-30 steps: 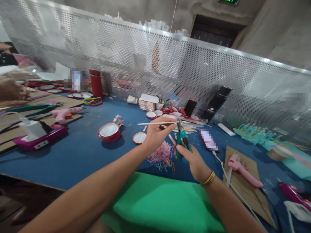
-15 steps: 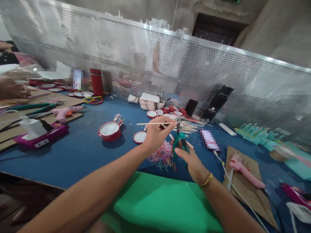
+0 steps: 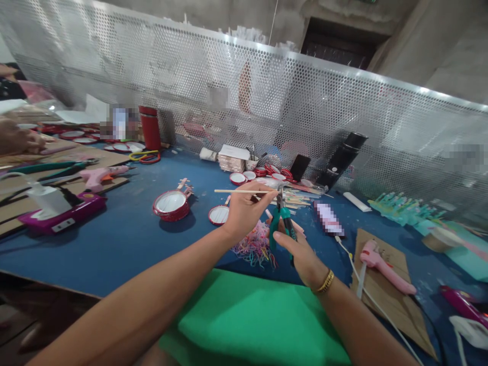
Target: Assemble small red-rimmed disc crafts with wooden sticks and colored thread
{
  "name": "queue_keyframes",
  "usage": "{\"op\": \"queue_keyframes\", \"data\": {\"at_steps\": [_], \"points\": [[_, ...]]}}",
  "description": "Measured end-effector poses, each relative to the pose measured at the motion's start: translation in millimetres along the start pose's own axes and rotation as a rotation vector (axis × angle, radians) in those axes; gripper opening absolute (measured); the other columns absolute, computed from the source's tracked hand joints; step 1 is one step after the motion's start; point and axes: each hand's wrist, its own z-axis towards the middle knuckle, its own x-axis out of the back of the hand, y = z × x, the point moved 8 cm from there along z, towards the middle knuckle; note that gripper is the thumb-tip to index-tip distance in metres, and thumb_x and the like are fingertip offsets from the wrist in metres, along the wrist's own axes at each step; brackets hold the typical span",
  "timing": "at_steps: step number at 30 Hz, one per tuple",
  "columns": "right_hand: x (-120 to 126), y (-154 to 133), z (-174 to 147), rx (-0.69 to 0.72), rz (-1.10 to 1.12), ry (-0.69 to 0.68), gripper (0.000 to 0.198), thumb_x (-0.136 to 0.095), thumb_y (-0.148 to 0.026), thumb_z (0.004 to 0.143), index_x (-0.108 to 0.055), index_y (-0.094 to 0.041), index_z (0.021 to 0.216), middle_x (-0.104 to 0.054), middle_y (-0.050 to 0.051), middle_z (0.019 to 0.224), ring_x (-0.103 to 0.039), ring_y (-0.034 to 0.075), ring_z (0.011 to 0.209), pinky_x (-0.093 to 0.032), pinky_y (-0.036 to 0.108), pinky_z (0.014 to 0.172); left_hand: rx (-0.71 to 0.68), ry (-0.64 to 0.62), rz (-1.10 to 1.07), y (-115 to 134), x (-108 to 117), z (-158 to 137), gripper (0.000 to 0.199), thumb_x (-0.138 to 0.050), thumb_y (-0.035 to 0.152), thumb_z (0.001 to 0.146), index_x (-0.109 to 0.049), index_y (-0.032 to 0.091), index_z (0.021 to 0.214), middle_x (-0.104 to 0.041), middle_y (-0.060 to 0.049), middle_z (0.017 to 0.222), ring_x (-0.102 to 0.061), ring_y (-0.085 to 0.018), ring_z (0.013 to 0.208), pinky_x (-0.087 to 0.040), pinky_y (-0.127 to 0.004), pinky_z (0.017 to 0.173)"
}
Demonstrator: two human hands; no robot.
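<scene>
My left hand (image 3: 246, 213) pinches a thin pale wooden stick (image 3: 229, 191), held roughly level. The stick's right end lies at the jaws of green-and-black cutting pliers (image 3: 282, 216). Around the handles of these pliers my right hand (image 3: 299, 249) is closed, a gold bracelet on its wrist. Beneath both hands a tangle of pink and multicoloured yarn (image 3: 253, 246) rests on the blue table (image 3: 125, 249). Just left of my left hand is a red-rimmed white disc (image 3: 218, 215) with a short stick on it. Loose wooden sticks (image 3: 299, 199) lie behind the pliers.
A stack of red-rimmed discs (image 3: 171, 206) stands to the left. Pink glue guns (image 3: 385, 267) lie on cardboard at either side. At the back are a red bottle (image 3: 149, 128), a black bottle (image 3: 343, 160) and a perforated metal screen (image 3: 183, 76). Another person's hand (image 3: 17, 137) is at far left.
Both hands, the stick and the pliers hold almost the same position. The pliers' handles look slightly wider apart now. The view has shifted very slightly.
</scene>
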Motion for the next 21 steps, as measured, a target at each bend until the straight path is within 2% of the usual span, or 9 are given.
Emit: {"op": "queue_keyframes", "data": {"at_steps": [5, 13, 17, 21], "points": [[0.9, -0.4, -0.2, -0.006, 0.002, 0.013, 0.045, -0.068, -0.052, 0.078, -0.068, -0.022, 0.111, -0.071, 0.006, 0.110, -0.060, 0.027, 0.106, -0.044, 0.042, 0.098, -0.004, -0.014, 0.000, -1.3, -1.1, 0.3, 0.013, -0.071, 0.032, 0.080, -0.075, 0.020, 0.076, -0.070, -0.003, 0.071, -0.059, -0.013, 0.065, -0.044, -0.024, 0.061], [1.0, -0.1, 0.3, -0.002, -0.008, 0.017, 0.046, -0.066, -0.051, 0.079, -0.067, -0.020, 0.114, -0.068, 0.007, 0.120, -0.056, 0.029, 0.116, -0.041, 0.044, 0.102, -0.047, -0.008, 0.031, 1.8, -0.5, 0.8, 0.009, -0.072, 0.029, 0.078, -0.076, 0.022, 0.077, -0.073, -0.004, 0.077, -0.064, -0.016, 0.073, -0.048, -0.027, 0.071], [0.9, -2.8, -1.2, -0.001, -0.012, 0.024, 0.044, -0.066, -0.052, 0.079, -0.069, -0.020, 0.109, -0.069, 0.007, 0.115, -0.058, 0.028, 0.110, -0.043, 0.043, 0.098, 0.001, 0.007, 0.012, -0.7, 0.8, 0.8, 0.009, -0.073, 0.030, 0.077, -0.076, 0.021, 0.075, -0.073, -0.004, 0.076, -0.063, -0.016, 0.072, -0.048, -0.027, 0.069], [2.4, -9.1, -3.2, 0.010, -0.025, 0.060, 0.040, -0.065, -0.052, 0.079, -0.070, -0.021, 0.104, -0.070, 0.005, 0.106, -0.058, 0.026, 0.104, -0.044, 0.040, 0.096, -0.025, -0.006, 0.038, 0.1, 0.0, 0.0, 0.011, -0.071, 0.031, 0.079, -0.076, 0.021, 0.077, -0.073, -0.004, 0.077, -0.062, -0.015, 0.072, -0.047, -0.026, 0.068]]}}
